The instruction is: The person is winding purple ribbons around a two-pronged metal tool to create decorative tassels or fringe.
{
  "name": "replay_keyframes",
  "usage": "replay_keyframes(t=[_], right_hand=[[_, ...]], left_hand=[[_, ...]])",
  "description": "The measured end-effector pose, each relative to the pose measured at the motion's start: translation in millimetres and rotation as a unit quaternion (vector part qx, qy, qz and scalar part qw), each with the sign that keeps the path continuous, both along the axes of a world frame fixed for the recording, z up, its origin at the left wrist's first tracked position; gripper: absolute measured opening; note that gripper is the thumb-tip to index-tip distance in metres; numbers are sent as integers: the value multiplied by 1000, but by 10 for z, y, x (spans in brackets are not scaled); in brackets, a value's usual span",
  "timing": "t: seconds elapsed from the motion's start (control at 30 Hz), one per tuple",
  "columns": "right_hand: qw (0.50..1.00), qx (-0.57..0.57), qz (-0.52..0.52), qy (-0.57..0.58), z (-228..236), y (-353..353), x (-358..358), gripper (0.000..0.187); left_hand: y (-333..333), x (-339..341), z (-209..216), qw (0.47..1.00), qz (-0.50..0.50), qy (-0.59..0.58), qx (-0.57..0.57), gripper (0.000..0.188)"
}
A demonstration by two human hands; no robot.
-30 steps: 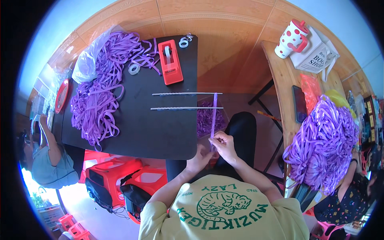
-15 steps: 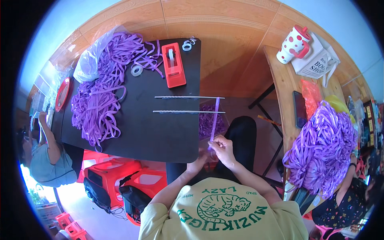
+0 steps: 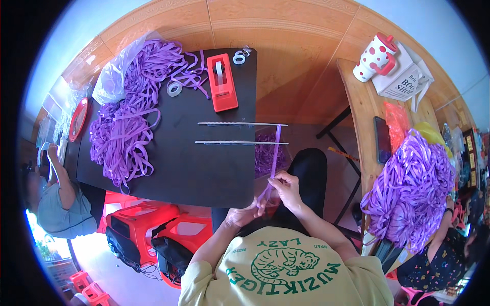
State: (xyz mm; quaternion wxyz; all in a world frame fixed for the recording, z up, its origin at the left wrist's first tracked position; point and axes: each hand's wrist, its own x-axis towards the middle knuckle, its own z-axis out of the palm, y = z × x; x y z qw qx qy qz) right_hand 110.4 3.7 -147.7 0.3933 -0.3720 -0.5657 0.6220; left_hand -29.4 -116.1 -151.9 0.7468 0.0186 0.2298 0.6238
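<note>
A narrow purple ribbon (image 3: 276,153) hangs over the ends of two thin silver metal rods, an upper rod (image 3: 229,123) and a lower rod (image 3: 229,143), which stick out past the right edge of the black table (image 3: 194,173). Below the rods my right hand (image 3: 287,189) pinches the ribbon between thumb and fingers. Lower and to its left, beside the table's corner, my left hand (image 3: 247,212) is closed on a further stretch of the same ribbon. That stretch runs slantwise between both hands. The left fingertips are slightly blurred.
A large heap of purple ribbon (image 3: 127,117), a red tape dispenser (image 3: 222,84) and a tape roll (image 3: 174,89) lie on the table. More ribbon (image 3: 408,188) covers the wooden table at right, near a dotted tumbler (image 3: 375,57). Red stools (image 3: 148,224) stand at lower left; people sit on both sides.
My left hand has moved slightly down and left, and a slanting length of ribbon now shows between my hands. My right hand has barely shifted; the rods stay put.
</note>
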Motion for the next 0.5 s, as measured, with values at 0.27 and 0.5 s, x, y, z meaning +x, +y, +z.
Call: replay_keyframes(t=[0.27,0.5], right_hand=[[998,-68,2,15,32,-50,15,8],[996,-71,27,46,54,-67,43,9]], left_hand=[[-85,-113,105,925,-190,323,58,16],[-177,-50,-148,813,-101,573,35,18]])
